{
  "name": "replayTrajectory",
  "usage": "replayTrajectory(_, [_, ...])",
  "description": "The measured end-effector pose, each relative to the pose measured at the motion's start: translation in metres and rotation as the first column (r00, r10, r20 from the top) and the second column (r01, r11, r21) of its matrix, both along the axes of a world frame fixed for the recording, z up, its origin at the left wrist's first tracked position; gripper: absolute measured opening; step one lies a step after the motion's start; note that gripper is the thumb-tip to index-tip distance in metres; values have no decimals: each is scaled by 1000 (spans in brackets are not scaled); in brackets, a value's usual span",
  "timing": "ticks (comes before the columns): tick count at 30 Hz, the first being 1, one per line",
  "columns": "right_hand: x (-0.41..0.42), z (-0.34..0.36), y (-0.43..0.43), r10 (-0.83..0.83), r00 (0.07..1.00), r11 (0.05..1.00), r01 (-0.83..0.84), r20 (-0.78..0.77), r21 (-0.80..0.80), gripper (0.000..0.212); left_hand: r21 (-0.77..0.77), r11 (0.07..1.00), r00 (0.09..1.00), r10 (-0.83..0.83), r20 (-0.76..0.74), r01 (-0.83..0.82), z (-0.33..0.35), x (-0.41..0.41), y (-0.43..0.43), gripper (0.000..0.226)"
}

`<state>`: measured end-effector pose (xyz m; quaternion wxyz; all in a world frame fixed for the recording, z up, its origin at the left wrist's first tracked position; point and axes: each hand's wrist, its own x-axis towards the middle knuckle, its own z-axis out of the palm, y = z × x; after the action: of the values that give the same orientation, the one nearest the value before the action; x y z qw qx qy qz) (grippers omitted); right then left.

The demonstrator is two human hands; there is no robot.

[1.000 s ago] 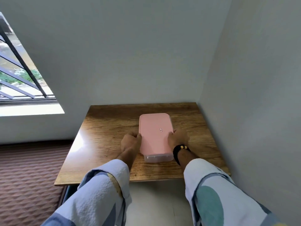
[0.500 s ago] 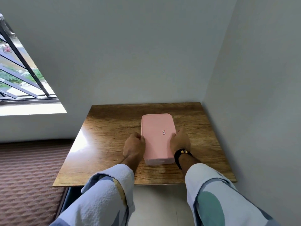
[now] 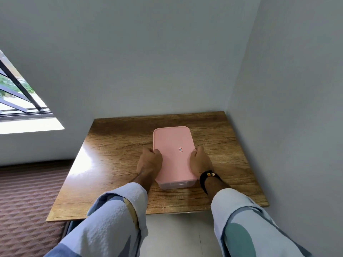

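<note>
- The container (image 3: 173,154), a clear box under a pink lid (image 3: 171,138), lies flat near the middle of the wooden table (image 3: 115,164). Its long axis runs from 12 o'clock at the far wall to 6 o'clock at the person.
- The left hand (image 3: 149,162) grips the box's long side at about 8 o'clock. Its fingers are curled in against the wall and its thumb is hooked on the lid's rim.
- The right hand (image 3: 200,162), with a black bracelet (image 3: 208,176) at the wrist, mirrors it at about 4 o'clock. It is curled round the opposite edge with the thumb on the rim.
- I judge that the two matched grips sit on the nearer half because the box is too wide for one hand. Opposed pressure keeps it square and stops it skating on the glossy wood.
- Thumbs at the rim would suit prising the lid up, and fingers down the walls would suit lifting the whole box. I cannot tell which is meant.
- The lid looks seated all round, with no raised corner showing.
- The clear base (image 3: 176,184) shows only at the 6 o'clock end, and its contents cannot be made out.
- A small sticker (image 3: 180,149) sits just right of the lid's middle.
- A barred window (image 3: 16,97) lies off the table towards 10 o'clock and throws glare on the 9 o'clock edge.
</note>
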<state>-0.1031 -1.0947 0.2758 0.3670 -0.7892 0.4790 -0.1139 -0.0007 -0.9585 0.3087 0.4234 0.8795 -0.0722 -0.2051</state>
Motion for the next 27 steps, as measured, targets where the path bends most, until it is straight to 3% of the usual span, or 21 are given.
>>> replayTrajectory(3, [-1, -1, -9, 38, 999, 999, -38, -11, -5, 34, -74, 997, 1000, 20, -14, -21, 3, 10, -13, 42])
replayTrajectory(9, [5, -4, -5, 44, 999, 999, -44, -11, 0, 33, -19, 1000, 999, 2, 47, -1, -6, 23, -16, 31])
replayTrajectory(14, [22, 10, -21, 57, 992, 998, -60, -111, -24, 47, 121, 972, 944, -226, 241, 202, -9, 33, -17, 58])
replayTrajectory(16, [39, 11, -27, 41, 992, 996, -50, -118, -77, 52, 180, 950, 922, -295, 252, 255, -10, 38, -17, 62])
replayTrajectory(21, [65, 9, -42, 40, 999, 993, -38, 11, -114, 42, 218, 937, 916, -323, 239, 273, -12, 40, -15, 62])
replayTrajectory(27, [80, 10, -58, 33, 999, 999, -33, -30, 9, 49, 267, 919, 897, -359, 257, 291, -15, 48, -17, 65])
